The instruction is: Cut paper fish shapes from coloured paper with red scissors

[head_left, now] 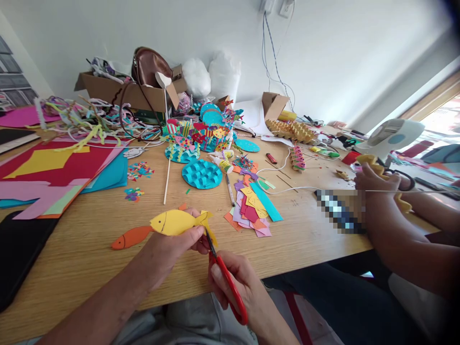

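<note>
My left hand [172, 247] is closed on a yellow paper fish [176, 222], held flat just above the wooden table [89, 254] near its front edge. My right hand [235, 282] grips red-handled scissors [224, 275], whose blades point up into the tail end of the yellow fish. An orange paper fish [131, 237] lies on the table just left of my left hand.
A pile of coloured paper scraps [251, 208] lies right of the fish. Blue scalloped paper discs [201, 173], coloured sheets [53, 172], cardboard boxes [125, 91] and ribbons crowd the back. Another person's hands [377, 179] hold yellow paper and scissors at the right.
</note>
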Demonstrator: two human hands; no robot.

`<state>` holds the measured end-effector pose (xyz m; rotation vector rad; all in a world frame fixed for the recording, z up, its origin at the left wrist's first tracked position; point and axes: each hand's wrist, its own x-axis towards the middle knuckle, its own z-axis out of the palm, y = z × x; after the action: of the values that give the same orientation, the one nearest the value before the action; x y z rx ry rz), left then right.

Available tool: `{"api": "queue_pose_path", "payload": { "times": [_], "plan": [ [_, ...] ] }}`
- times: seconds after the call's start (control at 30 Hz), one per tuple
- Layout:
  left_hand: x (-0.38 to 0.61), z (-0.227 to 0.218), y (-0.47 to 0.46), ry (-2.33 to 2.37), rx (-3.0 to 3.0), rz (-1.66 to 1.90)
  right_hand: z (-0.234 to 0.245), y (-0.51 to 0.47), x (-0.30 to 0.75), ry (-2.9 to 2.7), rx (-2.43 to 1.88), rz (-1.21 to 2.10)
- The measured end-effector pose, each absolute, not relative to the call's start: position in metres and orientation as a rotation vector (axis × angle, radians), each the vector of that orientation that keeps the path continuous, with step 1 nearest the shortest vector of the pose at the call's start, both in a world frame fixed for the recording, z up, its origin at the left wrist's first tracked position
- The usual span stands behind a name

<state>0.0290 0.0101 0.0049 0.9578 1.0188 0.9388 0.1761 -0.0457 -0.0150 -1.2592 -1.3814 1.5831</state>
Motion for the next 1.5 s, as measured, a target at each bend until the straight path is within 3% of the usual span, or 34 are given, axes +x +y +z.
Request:
{"api": "queue_pose_path", "payload": {
  "times": [1.5],
  "plan": [
    [0.012, 0.013, 0.02, 0.88, 1.075, 0.685, -0.021, -0.049, 0.182, -1.474, -1.265, 1.523]
  ]
}}
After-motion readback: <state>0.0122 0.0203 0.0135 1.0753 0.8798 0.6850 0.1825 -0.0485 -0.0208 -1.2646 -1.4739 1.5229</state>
